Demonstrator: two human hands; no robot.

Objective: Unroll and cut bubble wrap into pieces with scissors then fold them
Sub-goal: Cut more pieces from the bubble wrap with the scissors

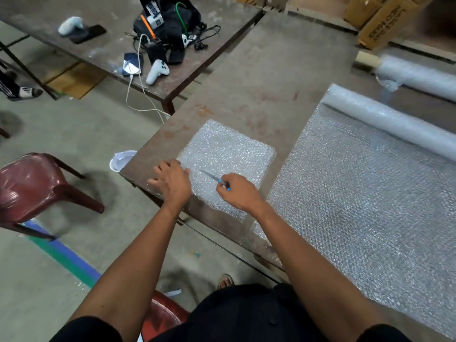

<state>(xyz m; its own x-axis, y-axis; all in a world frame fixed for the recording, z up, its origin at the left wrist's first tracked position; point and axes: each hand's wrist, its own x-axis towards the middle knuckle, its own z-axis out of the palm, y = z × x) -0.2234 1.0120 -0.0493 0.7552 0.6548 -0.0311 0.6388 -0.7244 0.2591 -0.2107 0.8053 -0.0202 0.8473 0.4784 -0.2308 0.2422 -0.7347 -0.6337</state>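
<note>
A person stands at the table (246,82) corner, both hands on a small cut piece (229,154) of bubble wrap lying flat there. The left hand (172,180) rests on the piece's left edge, fingers loosely spread, holding nothing. The right hand (238,191) grips blue-handled scissors (214,178), blades lying across the piece. Judging by this, either folding or another cut comes next; the left hand should pin the piece flat, fingers clear of the blades. Right of the piece, apart from it, lies the unrolled sheet (357,206) with its roll (385,124) at the far end. Beyond the piece, a second table holds a bag and white controllers. Left of the piece, a maroon chair (32,178) stands on the floor
</note>
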